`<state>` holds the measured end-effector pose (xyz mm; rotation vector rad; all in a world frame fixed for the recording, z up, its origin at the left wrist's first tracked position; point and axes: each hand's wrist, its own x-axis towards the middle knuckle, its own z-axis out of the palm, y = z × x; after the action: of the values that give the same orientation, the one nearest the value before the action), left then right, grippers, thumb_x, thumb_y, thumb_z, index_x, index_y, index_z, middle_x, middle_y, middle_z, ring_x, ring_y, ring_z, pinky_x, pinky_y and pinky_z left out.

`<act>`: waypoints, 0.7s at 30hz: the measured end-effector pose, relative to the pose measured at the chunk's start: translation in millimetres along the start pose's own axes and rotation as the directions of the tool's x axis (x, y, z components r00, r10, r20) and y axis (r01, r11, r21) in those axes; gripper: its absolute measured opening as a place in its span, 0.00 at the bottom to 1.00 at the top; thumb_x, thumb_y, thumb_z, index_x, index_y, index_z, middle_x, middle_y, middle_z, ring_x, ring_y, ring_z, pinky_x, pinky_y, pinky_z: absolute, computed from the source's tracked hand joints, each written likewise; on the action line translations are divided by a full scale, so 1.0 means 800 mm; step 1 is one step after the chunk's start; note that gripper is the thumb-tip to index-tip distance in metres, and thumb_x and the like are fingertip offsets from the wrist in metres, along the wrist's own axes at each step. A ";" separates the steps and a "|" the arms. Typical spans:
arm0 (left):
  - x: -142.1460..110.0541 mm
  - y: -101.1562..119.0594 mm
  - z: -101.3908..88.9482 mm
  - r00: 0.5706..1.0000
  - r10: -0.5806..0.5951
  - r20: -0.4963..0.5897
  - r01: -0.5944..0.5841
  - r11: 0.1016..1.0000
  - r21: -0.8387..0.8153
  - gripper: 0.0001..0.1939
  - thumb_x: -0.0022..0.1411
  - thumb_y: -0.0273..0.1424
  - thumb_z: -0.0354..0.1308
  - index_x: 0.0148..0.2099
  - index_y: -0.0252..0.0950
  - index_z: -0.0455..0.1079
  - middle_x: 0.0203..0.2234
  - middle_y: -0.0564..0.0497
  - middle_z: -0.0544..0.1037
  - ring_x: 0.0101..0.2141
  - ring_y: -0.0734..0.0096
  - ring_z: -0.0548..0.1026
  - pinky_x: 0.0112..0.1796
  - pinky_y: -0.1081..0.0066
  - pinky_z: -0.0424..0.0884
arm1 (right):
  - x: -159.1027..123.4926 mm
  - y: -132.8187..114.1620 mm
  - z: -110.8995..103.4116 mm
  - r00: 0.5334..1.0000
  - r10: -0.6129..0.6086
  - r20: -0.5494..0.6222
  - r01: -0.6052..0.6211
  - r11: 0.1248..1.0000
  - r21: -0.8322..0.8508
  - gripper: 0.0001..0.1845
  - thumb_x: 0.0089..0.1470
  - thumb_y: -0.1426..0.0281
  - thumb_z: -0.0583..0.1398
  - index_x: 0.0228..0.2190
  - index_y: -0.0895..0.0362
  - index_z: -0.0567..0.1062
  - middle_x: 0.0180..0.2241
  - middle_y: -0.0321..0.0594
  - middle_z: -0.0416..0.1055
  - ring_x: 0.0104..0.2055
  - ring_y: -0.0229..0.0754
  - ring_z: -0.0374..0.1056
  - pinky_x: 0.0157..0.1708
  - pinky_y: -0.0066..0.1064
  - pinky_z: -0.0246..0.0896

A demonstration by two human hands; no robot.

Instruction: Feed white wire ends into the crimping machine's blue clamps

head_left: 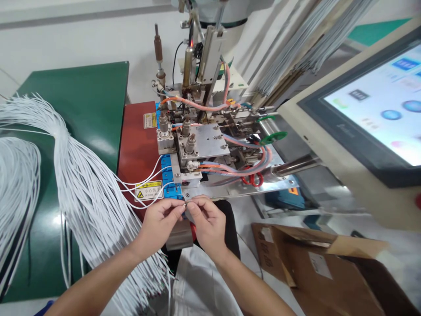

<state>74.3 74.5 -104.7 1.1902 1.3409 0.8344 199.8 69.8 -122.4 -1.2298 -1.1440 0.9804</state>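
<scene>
My left hand (162, 221) and my right hand (209, 221) meet fingertip to fingertip in front of the machine (210, 138). Both are closed in a pinch around something tiny and dark, mostly covered by the fingers and too small to name. Just beyond them is a row of blue blocks (167, 175) along the machine's left edge. Several white cables (144, 180) run into these blocks from a thick tied bundle of white cables (88, 175), which lies to the left and passes near my left forearm.
A second cable coil (16, 197) rests on the green table (95, 92). Red-handled scissors (253, 177) and a green-rimmed solder-like spool (272, 131) sit on the machine's right. A touchscreen (381, 105) juts in at right, above an open cardboard box (315, 267).
</scene>
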 end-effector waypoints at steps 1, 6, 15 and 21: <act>0.000 -0.001 0.001 1.000 -0.017 -0.009 0.017 0.999 -0.033 0.09 0.56 0.34 0.55 0.34 0.33 0.72 0.23 0.53 0.73 0.26 0.76 0.70 0.30 0.76 0.69 | -0.001 0.000 0.002 1.000 0.015 -0.013 -0.015 1.000 0.015 0.06 0.49 0.72 0.57 0.22 0.57 0.70 0.23 0.36 0.67 0.27 0.36 0.64 0.28 0.29 0.63; -0.003 -0.009 0.007 0.995 -0.055 -0.083 0.045 0.993 -0.110 0.09 0.54 0.34 0.57 0.34 0.32 0.71 0.29 0.50 0.76 0.31 0.72 0.73 0.35 0.73 0.70 | -0.006 0.006 0.010 0.998 -0.041 -0.057 0.037 0.998 -0.056 0.06 0.50 0.72 0.57 0.22 0.57 0.69 0.24 0.37 0.66 0.27 0.36 0.64 0.27 0.29 0.62; -0.002 -0.001 -0.009 0.990 0.135 0.042 -0.142 0.955 0.260 0.06 0.57 0.29 0.53 0.32 0.35 0.72 0.26 0.52 0.74 0.28 0.74 0.71 0.33 0.74 0.67 | 0.028 -0.011 -0.026 0.896 -0.228 0.380 0.343 0.900 -0.270 0.05 0.49 0.75 0.56 0.23 0.56 0.68 0.23 0.36 0.65 0.25 0.35 0.62 0.26 0.27 0.59; -0.001 0.007 -0.013 0.971 0.214 0.110 -0.240 0.883 0.404 0.07 0.57 0.28 0.52 0.30 0.36 0.71 0.23 0.54 0.72 0.26 0.75 0.69 0.30 0.76 0.65 | 0.031 -0.015 -0.027 0.880 -0.165 0.446 0.307 0.913 -0.269 0.07 0.50 0.74 0.55 0.22 0.56 0.68 0.22 0.35 0.64 0.25 0.35 0.60 0.25 0.27 0.57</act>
<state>65.4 76.6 -97.5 1.7211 1.3848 0.6829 225.2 88.5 -107.6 -1.1274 -1.8173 0.9031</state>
